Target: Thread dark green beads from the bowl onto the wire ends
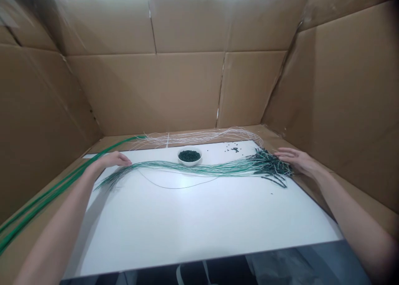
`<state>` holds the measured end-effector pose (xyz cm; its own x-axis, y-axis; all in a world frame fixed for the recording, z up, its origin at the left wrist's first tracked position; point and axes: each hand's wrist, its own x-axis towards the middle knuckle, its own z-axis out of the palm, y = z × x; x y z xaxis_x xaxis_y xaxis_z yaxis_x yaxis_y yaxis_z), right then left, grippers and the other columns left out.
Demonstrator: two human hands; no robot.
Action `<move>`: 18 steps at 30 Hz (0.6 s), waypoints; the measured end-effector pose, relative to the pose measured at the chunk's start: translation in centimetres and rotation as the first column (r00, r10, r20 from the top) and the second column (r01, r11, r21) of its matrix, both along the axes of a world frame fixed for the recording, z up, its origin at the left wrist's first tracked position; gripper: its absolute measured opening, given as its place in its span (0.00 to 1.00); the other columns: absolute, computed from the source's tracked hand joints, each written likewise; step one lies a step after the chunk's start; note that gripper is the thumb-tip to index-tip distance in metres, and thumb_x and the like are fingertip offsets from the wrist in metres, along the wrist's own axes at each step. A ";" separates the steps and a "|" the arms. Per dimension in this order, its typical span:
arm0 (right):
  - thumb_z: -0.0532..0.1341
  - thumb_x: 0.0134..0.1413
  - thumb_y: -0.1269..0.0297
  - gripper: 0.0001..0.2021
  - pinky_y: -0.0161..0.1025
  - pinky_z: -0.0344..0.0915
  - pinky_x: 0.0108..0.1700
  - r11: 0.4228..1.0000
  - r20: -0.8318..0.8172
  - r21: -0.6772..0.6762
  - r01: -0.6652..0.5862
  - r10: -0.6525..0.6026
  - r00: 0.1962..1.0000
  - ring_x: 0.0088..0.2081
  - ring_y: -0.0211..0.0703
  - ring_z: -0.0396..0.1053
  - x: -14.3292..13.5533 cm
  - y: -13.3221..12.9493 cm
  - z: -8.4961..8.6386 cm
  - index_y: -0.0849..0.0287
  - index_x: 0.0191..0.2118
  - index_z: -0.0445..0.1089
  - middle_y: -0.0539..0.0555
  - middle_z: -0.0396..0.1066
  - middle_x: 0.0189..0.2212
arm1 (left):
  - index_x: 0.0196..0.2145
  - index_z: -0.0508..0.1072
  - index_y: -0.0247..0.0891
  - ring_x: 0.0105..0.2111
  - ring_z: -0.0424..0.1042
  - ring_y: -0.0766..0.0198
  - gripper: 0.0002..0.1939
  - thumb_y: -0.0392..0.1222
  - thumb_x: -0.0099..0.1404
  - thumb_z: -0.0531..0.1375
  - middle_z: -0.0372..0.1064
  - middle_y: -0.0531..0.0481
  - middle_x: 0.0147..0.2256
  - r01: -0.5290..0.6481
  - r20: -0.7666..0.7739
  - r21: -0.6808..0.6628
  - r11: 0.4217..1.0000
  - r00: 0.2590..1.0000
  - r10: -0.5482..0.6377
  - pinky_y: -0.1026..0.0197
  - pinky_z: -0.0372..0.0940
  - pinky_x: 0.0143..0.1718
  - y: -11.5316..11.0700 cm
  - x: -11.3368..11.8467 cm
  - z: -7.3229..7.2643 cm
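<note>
A long bundle of thin green wires [199, 168] lies across the white board, fanned out at its left end. Its right end is a tangle of dark beaded or wrapped tips [268, 162]. My left hand [117, 158] is at the bundle's left part, fingers close together and pointing right; whether they pinch the wires is too small to tell. My right hand [294, 158] is beside the dark tips, its fingers stretched out and somewhat apart, with nothing held. Between the hands, just behind the bundle, stands a white bowl [190, 163] filled with small dark green pieces.
White wires [215, 135] lie along the board's back edge. Thick green strands [52, 192] run down the left side. Small dark bits [235, 149] are scattered near the back right. Cardboard walls [187, 89] enclose the white board [193, 222] at the back and sides.
</note>
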<state>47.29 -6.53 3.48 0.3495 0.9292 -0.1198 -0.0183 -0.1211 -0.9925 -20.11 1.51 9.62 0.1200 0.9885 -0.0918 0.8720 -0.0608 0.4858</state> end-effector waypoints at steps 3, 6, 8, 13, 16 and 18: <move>0.68 0.28 0.72 0.31 0.45 0.62 0.41 0.999 0.317 0.051 -0.017 0.000 0.948 0.44 0.54 0.66 0.3 0.0 0.7 0.59 0.46 0.64 0.70 0.63 0.48 | 0.37 0.75 0.34 0.41 0.68 0.52 0.24 0.49 0.42 0.61 0.71 0.43 0.40 0.030 -0.295 -0.050 0.998 0.955 -0.044 0.61 0.61 0.41 0.8 0.8 0.1; 0.67 0.29 0.66 0.36 0.51 0.57 0.49 0.989 0.800 -0.026 -0.147 0.109 0.590 0.53 0.61 0.57 -0.7 0.1 1.8 0.60 0.52 0.60 0.67 0.60 0.52 | 0.49 0.66 0.33 0.50 0.60 0.51 0.30 0.47 0.48 0.58 0.61 0.40 0.51 0.090 -0.583 0.029 0.996 0.810 -0.056 0.59 0.58 0.47 -0.7 3.8 1.0; 0.66 0.27 0.68 0.35 0.61 0.51 0.51 0.977 0.953 -0.126 -0.171 0.167 0.252 0.56 0.68 0.50 -3.0 -0.2 2.8 0.58 0.51 0.63 0.63 0.58 0.54 | 0.47 0.67 0.30 0.50 0.59 0.48 0.28 0.44 0.48 0.57 0.60 0.36 0.50 0.090 -0.628 0.040 0.995 0.777 -0.045 0.56 0.58 0.47 -3.3 7.1 1.8; 0.57 0.42 0.72 0.28 0.54 0.47 0.57 0.834 0.958 -0.252 -0.491 0.287 -0.004 0.59 0.56 0.46 -13.5 -1.6 4.8 0.55 0.53 0.60 0.55 0.52 0.58 | 0.45 0.67 0.23 0.49 0.62 0.49 0.20 0.35 0.55 0.51 0.61 0.31 0.49 0.330 -0.785 0.107 0.938 0.607 -0.124 0.54 0.57 0.49 -11.2 17.0 1.8; 0.62 0.42 0.62 0.36 0.50 0.46 0.59 0.640 0.870 -0.402 -0.655 0.490 -0.055 0.61 0.55 0.42 -19.5 -1.1 3.7 0.58 0.59 0.51 0.57 0.45 0.61 | 0.52 0.61 0.19 0.55 0.54 0.47 0.28 0.41 0.56 0.52 0.51 0.28 0.55 0.551 -0.749 0.053 0.833 0.573 -0.332 0.53 0.52 0.54 -13.6 21.3 -1.2; 0.64 0.37 0.54 0.44 0.52 0.42 0.59 0.605 0.826 -0.466 -0.646 0.560 -0.071 0.61 0.59 0.37 -22.0 -0.1 1.9 0.63 0.61 0.46 0.63 0.39 0.62 | 0.52 0.60 0.18 0.57 0.50 0.46 0.29 0.41 0.57 0.52 0.48 0.28 0.56 0.591 -0.754 0.075 0.803 0.561 -0.342 0.50 0.50 0.55 -13.9 22.9 -4.2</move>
<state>25.29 -6.65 5.42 -0.5339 0.8257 -0.1823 0.8339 0.4784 -0.2751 2.80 -12.35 5.41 0.5984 0.7976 -0.0759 0.7347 -0.5840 -0.3452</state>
